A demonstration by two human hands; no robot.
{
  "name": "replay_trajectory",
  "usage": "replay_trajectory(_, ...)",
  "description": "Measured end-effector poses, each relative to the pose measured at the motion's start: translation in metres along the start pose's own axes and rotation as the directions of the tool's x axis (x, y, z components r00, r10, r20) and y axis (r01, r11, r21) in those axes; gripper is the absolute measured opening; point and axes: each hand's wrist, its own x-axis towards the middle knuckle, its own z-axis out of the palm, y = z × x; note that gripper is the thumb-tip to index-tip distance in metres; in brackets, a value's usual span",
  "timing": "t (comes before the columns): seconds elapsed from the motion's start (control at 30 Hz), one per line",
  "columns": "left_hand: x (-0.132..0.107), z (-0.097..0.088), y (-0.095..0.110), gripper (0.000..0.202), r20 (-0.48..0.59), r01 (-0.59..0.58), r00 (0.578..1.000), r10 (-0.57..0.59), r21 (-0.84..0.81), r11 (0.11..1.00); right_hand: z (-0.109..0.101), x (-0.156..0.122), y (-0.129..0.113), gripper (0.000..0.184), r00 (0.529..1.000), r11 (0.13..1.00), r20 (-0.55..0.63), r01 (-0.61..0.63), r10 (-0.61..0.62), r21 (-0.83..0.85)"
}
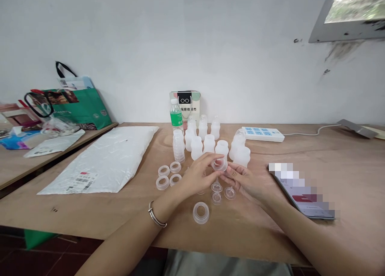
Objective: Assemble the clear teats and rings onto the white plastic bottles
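My left hand [200,174] grips a translucent bottle collar ring [215,166] between thumb and fingers, above the table. Closed at the ring's right edge is my right hand [242,178], its thumb and fingertips pressed against it; whether a teat sits under those fingers is hidden. Below the hands lie several clear bottle teats, among them one teat [229,193] on the right. A loose collar ring [201,213] rests nearer to me, and several more rings [163,182] lie left of my left hand. Behind my hands stand several milky white baby bottles [197,148], some with clear domed caps.
A green-labelled water bottle [176,119] and a paper bag [194,101] stand by the wall. A white mailing bag [102,160] lies left. On the right are a phone [300,194] and a power strip [263,134]. A green bag [81,107] sits far left.
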Motion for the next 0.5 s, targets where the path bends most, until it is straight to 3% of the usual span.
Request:
replay_trajectory(0.17,0.001,-0.054,-0.002,0.036,-0.051,0.107,0.994,-0.101,0.118,0.987,0.0,-0.011,-0.02,0.031,0.996,0.978,-0.081,0.026,-0.044,-0.208)
replay_trajectory(0.3,-0.015,-0.098,-0.013,0.04,-0.016,0.222,0.974,-0.226,0.27,0.937,-0.004,-0.026,-0.031,0.034,0.959,0.858,-0.2,0.074,-0.202,-0.508)
replay_trajectory(0.4,-0.039,-0.112,-0.016,0.04,0.054,0.308,0.934,-0.354,0.383,0.871,-0.011,-0.043,-0.032,0.041,0.94,0.791,-0.261,0.014,-0.218,-0.611)
replay_trajectory(0.5,-0.069,-0.105,-0.014,0.037,0.224,0.296,0.877,-0.424,0.443,0.846,-0.018,-0.057,-0.023,0.044,0.951,0.818,-0.277,-0.049,-0.137,-0.573)
